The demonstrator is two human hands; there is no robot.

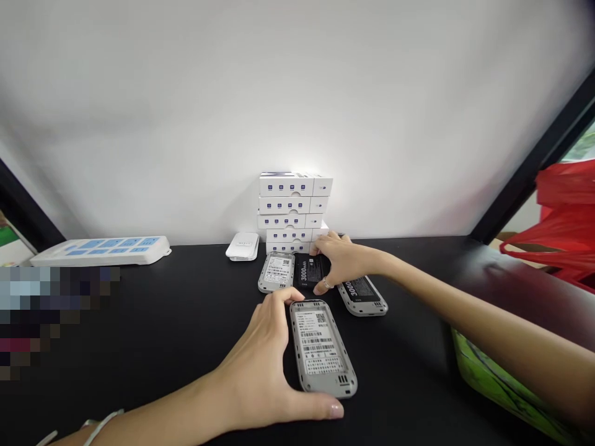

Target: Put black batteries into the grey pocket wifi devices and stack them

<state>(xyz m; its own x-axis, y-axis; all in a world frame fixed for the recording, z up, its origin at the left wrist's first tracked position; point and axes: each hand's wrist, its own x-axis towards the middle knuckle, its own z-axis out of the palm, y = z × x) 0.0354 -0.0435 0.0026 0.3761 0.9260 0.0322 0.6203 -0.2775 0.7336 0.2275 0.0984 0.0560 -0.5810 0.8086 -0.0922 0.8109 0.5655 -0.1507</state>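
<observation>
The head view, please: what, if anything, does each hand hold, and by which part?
The left hand seems to hold the nearest grey device by its ends. The right hand spans the middle black battery; whether it grips it cannot be told.

Smooth plastic device casing [323, 348], matt tabletop [186, 325]

The left hand [267, 365] had slender fingers and a short, glossy thumbnail [336, 410]. Thin, pale bands [103, 426] circled the wrist, partly cut off at the edge of view. On the right hand [346, 259] sat a slim, silver-coloured ring [327, 284], its finer detail too small to tell. Both forearms were slim and bare as far as they showed.
</observation>
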